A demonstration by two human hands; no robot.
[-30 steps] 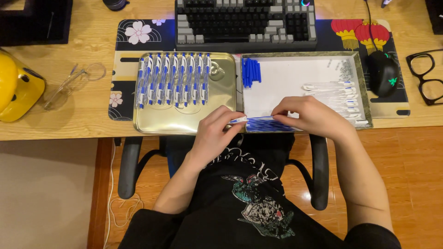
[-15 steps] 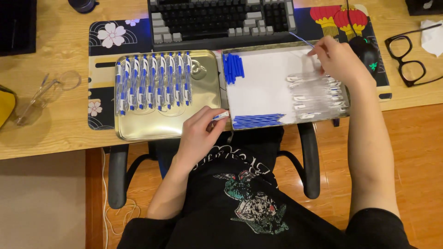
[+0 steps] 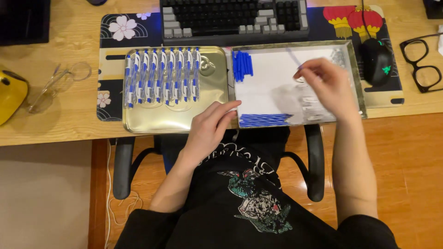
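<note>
Two shallow metal trays sit side by side at the desk's front edge. The gold left tray (image 3: 175,120) carries a row of several white-and-blue pens (image 3: 161,76). The right tray (image 3: 350,55), lined in white, has blue caps (image 3: 242,66) at its far left, blue refills (image 3: 265,121) along its near edge and clear barrels (image 3: 310,109) on the right. My left hand (image 3: 210,129) rests where the trays meet, fingers curled on a white pen part (image 3: 233,109). My right hand (image 3: 325,87) hovers over the clear barrels, pinching a thin clear piece (image 3: 293,56).
A keyboard (image 3: 230,18) lies behind the trays on a flowered desk mat (image 3: 115,32). A black mouse (image 3: 376,60) and black glasses (image 3: 422,64) are at the right. Clear safety glasses (image 3: 55,85) and a yellow object (image 3: 11,92) are at the left. Chair armrests (image 3: 122,166) flank my lap.
My right hand left the blue refills at the tray's near edge, reached to the far right of the tray, and now holds a thin clear piece above the barrels. My left hand stayed put.
</note>
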